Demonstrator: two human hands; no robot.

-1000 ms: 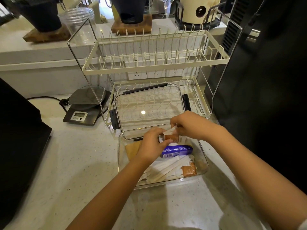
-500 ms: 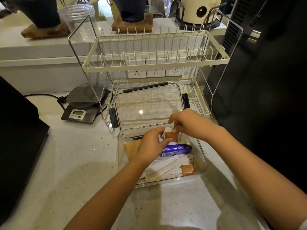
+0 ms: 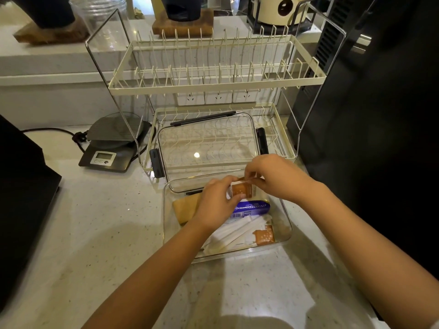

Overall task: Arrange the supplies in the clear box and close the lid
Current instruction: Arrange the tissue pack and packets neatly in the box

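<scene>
The clear box sits open on the counter. Inside lie a blue packet, several white paper-wrapped sticks, a brown napkin at the left and an orange-and-white sachet at the front right. Over the box's back part my left hand and my right hand both pinch a small stack of orange-and-white sachets. The clear lid with dark clips leans against the dish rack behind the box.
A cream two-tier dish rack stands directly behind the box. A digital scale with a cord sits at the left. A black appliance rises at the right, another dark object at the left.
Both hands stay over the back of the box on the sachets; the stack has turned so its orange face shows more. The camera view has shifted slightly.
</scene>
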